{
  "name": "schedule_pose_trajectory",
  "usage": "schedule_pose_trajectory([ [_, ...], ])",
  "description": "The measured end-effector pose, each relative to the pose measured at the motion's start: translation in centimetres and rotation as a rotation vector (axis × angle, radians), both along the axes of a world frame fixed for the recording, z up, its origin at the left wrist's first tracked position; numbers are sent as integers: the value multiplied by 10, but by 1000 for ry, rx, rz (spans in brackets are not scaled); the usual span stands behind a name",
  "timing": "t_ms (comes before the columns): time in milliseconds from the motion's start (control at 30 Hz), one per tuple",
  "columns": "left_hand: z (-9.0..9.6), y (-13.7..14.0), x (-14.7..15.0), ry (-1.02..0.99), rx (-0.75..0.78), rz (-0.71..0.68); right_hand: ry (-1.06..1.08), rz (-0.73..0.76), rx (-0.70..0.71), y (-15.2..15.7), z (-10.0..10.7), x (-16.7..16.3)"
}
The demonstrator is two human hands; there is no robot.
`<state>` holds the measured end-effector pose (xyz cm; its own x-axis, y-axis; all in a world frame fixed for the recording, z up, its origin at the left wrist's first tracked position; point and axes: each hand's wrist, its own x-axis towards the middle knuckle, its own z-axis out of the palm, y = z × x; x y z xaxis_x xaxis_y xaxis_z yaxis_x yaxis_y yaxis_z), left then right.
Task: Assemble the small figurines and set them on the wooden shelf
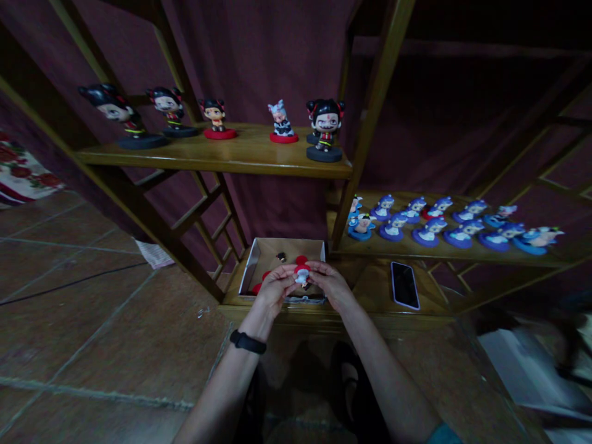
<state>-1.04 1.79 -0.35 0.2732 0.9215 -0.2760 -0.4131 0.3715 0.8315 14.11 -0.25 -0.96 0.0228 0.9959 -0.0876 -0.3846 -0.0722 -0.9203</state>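
Floral cloth (23, 172): red on white, far L of fingers, at frame edge
Upper shelf (250, 140): wood, above fingers, runs mostly up-L
Black-haired figurines (169, 108): 2 on dark bases, up-L of fingers; next to them 1 on red base (219, 133)
Black-and-white figurine (282, 122): red base, above fingers, slightly L
Grinning figurine (325, 126): dark base, above R fingers, another base partly hidden behind it
Wristband (248, 342): black, L wrist, below L fingers
Shallow box (248, 266): under/behind fingers, open top; red discs (258, 288) + small dark piece (281, 256) inside, piece can't be ID'd
L hand (277, 285): fingers nearly closed, pinching L side of held figurine
Held figurine (303, 277): between both hands' fingertips, over box; red base up, looks inverted, pale body, darker end down, detail too small
R hand (330, 283): fingers nearly closed, pinching R side of same figurine
Lower shelf (370, 248): R of fingers, slightly up; approx 2 rows of blue/purple-haired figurines (430, 231), few pinkish ones at ends
Phone (404, 285): R of fingers, below that shelf, dark screen, pale purple edge
White carton-like item (527, 370): floor, far R + below fingers, blurry
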Motion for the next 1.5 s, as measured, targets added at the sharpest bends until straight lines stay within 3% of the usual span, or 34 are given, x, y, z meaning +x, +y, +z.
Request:
schedule_pose_trajectory([
  [267,-1,-1,1,-4,-18,1,37,-19,-94,-2,4,-4],
  [433,-2,-1,3,-7,-68,55,57,-24,-102,-1,-3,-5],
  [833,-3,1,5,-49,-115,33,105,-32,-134,-2,0,-6],
  [1133,8,-6,8,-28,-60,-23,190,-30,-122,0,-3,-5],
  [1500,7,-8,14,130,3,28,186,-21,-145,0,-5,-7],
])
